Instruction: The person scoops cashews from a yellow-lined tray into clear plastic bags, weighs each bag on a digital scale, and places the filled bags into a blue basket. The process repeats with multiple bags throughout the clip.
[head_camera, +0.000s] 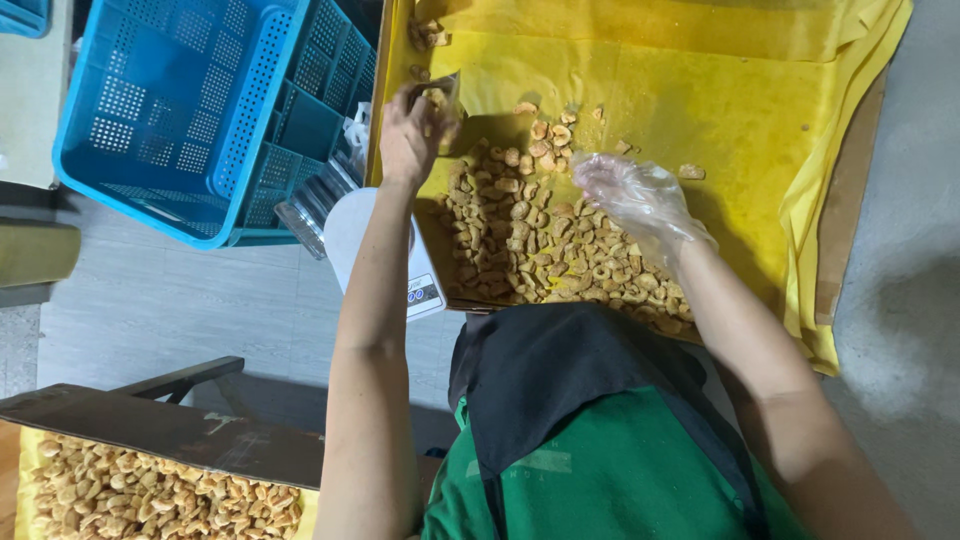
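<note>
On the yellow-lined tray (720, 110), the left hand (412, 135) grips a metal scoop (445, 95) — tilted to retain pieces. The gloved right hand (635, 195) — fingers spread — rests on the fried snack pile (540, 250).

White scale (375, 240) – small display panel at its corner

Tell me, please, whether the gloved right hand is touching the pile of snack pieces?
Touching: the head view shows the right hand resting fingers-down on the snack pieces.
</note>
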